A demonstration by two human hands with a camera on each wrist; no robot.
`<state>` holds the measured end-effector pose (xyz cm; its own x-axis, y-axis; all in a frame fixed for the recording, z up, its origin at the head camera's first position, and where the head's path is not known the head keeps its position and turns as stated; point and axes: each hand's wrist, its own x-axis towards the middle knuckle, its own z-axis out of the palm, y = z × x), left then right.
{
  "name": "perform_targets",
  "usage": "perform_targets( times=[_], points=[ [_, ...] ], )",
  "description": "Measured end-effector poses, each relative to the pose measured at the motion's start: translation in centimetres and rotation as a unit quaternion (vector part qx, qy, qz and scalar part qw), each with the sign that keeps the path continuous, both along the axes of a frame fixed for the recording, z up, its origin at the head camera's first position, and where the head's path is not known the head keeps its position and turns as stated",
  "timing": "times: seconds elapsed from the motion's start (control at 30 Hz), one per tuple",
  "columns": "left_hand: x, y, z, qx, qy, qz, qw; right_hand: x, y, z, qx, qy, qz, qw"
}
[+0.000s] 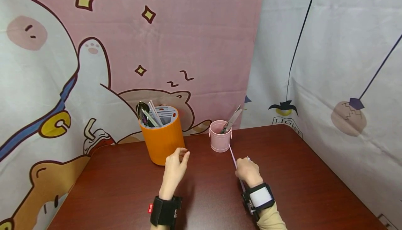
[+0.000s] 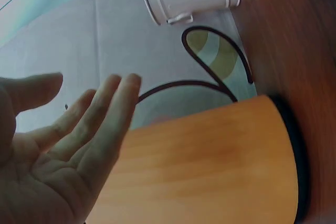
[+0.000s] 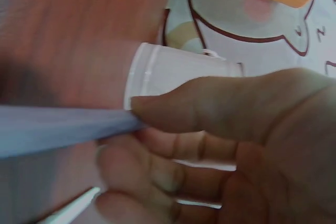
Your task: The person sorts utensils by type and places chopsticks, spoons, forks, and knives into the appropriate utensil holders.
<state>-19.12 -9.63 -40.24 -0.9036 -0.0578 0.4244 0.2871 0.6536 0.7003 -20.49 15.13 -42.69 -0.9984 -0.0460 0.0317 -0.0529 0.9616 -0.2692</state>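
My right hand [image 1: 248, 170] pinches a thin lavender stick [image 1: 232, 156] between thumb and forefinger. It slants across the front of the pink bucket [image 1: 220, 141]. In the right wrist view the stick [image 3: 68, 129] runs left from the thumb, while the other fingers curl inward. Pale glints show between those fingers, and a shiny narrow tip [image 3: 79, 206] juts out below them; I cannot tell what it belongs to. My left hand [image 1: 175, 167], fingers loosely bent and holding nothing, hovers before the orange holder [image 1: 163, 146]. The left wrist view shows its fingers overlapping the holder's side [image 2: 210, 166].
Several pale sticks [image 1: 154, 115] and a dark round-topped item [image 1: 142, 108] stand in the orange holder. Silvery blades [image 1: 233, 121] poke up from the pink bucket. Both containers are near the brown table's [image 1: 125, 191] back edge, before a printed curtain [image 1: 201, 41].
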Motion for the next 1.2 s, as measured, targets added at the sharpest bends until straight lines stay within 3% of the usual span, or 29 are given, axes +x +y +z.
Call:
perform_targets(
  times=[0.2, 0.5, 0.7, 0.87, 1.03, 1.2],
  points=[
    [-0.1, 1.1, -0.8, -0.001, -0.032, -0.051, 0.9982, 0.3, -0.6, 1.1, -0.029, 0.075, 0.026, 0.996],
    [-0.2, 3.0, -1.6, 0.036, -0.053, -0.110, 0.9918, 1.1, -2.3, 2.7, -0.060, 0.173, 0.095, 0.979],
    [-0.4, 4.2, -2.2, 0.093, -0.065, -0.143, 0.9832, 1.7, -3.4, 3.3, -0.060, 0.196, 0.143, 0.968],
    [-0.5, 5.0, -2.3, 0.165, -0.067, -0.173, 0.9688, 1.7, -4.1, 3.2, -0.059, 0.199, 0.170, 0.963],
    [-0.1, 5.6, -1.7, 0.202, -0.063, -0.152, 0.9655, 1.7, -4.4, 3.1, -0.063, 0.193, 0.182, 0.962],
    [0.9, 5.8, 0.0, 0.211, -0.062, -0.148, 0.9642, 1.7, -4.5, 3.1, -0.066, 0.186, 0.185, 0.963]
  ],
)
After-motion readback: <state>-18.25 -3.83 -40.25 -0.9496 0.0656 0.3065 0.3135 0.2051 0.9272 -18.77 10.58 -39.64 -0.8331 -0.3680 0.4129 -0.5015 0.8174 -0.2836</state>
